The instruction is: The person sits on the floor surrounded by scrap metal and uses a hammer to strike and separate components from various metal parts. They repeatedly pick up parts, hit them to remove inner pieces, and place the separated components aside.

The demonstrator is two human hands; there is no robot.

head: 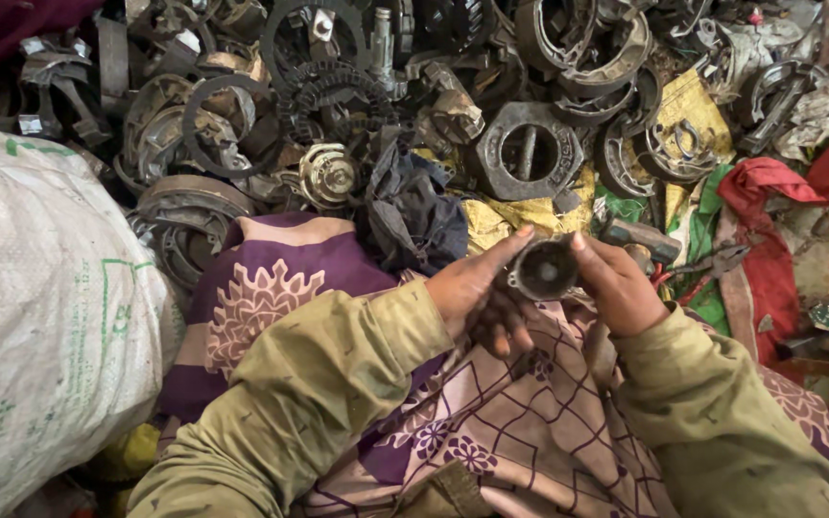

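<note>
Both of your hands meet at the centre of the frame on a small dark metal cup-shaped part: your left hand has its fingers clamped on its left side, your right hand grips the right rim. You look to be inspecting it, open end up; any turning calls for a firm pinch. A hammer and pliers lie just right, scrap rings above.

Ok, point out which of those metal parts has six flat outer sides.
The large grey hexagonal nut, lying flat on the yellow cloth just beyond both hands. The parts around it are round rings, gears and curved pieces; only this one has six straight outer edges around its round hole.
</note>
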